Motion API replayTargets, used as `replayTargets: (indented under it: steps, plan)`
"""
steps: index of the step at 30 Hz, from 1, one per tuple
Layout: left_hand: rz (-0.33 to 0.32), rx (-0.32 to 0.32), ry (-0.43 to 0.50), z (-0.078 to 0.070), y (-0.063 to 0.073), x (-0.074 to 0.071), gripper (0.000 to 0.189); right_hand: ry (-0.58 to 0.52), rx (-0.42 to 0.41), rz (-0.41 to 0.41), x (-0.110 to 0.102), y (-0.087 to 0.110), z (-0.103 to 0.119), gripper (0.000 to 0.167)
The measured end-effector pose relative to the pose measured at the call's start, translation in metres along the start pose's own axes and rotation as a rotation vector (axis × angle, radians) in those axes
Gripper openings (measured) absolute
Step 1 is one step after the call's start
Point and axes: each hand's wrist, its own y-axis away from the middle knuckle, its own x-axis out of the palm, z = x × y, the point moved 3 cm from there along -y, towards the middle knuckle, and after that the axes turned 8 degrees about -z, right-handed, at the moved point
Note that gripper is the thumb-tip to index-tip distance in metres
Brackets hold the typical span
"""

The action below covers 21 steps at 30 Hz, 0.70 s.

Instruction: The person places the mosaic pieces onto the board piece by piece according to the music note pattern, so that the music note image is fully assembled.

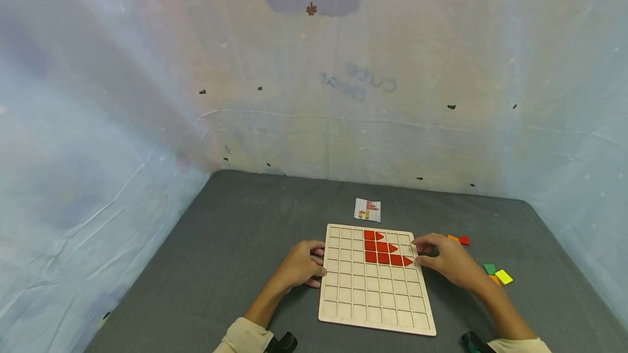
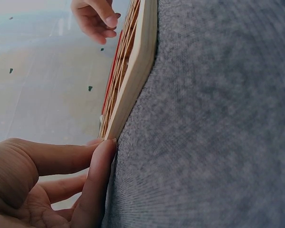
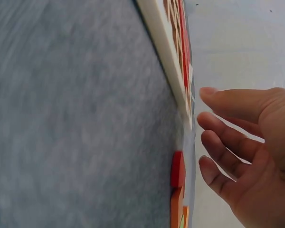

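A pale wooden grid board [image 1: 373,299] lies on the grey table in the head view. Its upper part holds red squares and triangles [image 1: 383,246] in three stepped rows, each ending in a triangle that points right. My left hand [image 1: 297,263] pinches the board's left edge; thumb and finger [image 2: 103,159] meet at that rim in the left wrist view. By the upper right edge, my right hand [image 1: 452,261] hovers with loosely bent fingers. In the right wrist view its fingertips [image 3: 207,118] stand apart from the board with nothing between them.
Behind the board lies a small printed card [image 1: 367,210] with a coloured pattern. To the right are loose pieces: a red one [image 1: 464,240] beside an orange one, and a green piece [image 1: 489,269] with a yellow piece [image 1: 503,277] and another orange. A pale patterned curtain [image 1: 314,140] surrounds the table.
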Motion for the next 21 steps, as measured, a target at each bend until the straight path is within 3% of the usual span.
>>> replayTargets:
  steps: [7,21]
  plan:
    - [0.000,-0.001,0.007,-0.001,0.000,0.000,0.064,0.003,0.024,-0.073,-0.012,0.003,-0.010,0.047]
    - [-0.005,-0.010,0.008,0.000,-0.001,0.001,0.065,0.042,0.091,-0.102,-0.032,0.005,-0.046,0.057]
